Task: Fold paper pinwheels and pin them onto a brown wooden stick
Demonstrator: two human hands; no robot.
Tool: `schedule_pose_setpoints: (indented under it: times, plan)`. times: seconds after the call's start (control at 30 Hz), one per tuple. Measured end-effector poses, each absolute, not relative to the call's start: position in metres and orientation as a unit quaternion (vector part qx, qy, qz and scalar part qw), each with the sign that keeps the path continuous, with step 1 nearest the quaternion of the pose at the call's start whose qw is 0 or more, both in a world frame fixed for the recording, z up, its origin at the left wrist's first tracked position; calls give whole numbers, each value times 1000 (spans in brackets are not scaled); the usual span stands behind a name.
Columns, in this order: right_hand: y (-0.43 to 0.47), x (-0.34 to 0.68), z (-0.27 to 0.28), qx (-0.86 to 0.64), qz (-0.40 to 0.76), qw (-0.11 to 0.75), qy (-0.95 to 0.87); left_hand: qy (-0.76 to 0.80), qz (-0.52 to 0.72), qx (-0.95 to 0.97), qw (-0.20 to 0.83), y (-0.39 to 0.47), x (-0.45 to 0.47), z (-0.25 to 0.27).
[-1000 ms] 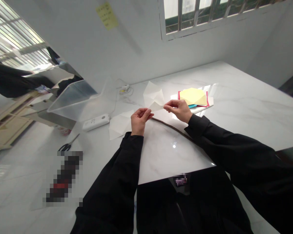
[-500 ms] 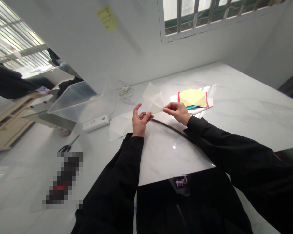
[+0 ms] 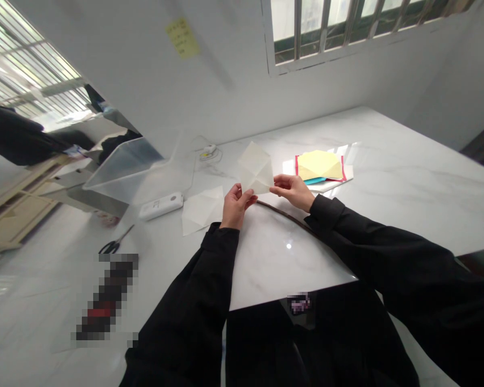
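Left hand and right hand pinch a pale envelope between them above the white surface, a barred window beyond.

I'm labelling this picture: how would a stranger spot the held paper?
Above the white table, find the left hand and right hand close together. The paper is between them, pale and folded. Unlike the white sheet lying left and the yellow sheet lying right, it is held up.
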State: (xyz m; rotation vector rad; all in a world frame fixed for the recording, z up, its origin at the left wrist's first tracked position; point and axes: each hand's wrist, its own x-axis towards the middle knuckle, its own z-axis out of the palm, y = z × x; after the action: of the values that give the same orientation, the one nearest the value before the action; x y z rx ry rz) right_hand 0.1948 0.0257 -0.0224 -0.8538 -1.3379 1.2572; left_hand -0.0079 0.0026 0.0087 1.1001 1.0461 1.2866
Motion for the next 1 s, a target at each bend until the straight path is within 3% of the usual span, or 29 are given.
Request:
schedule_pose_setpoints:
  times: [0.27, 1.0]
  plan:
    - [21, 194, -20, -330, 555, 486, -589, 455, 524, 486, 531, 1, -6, 5]
    - [15, 195, -11, -348, 571, 483, -565, 486, 556, 449, 504, 7, -6, -3]
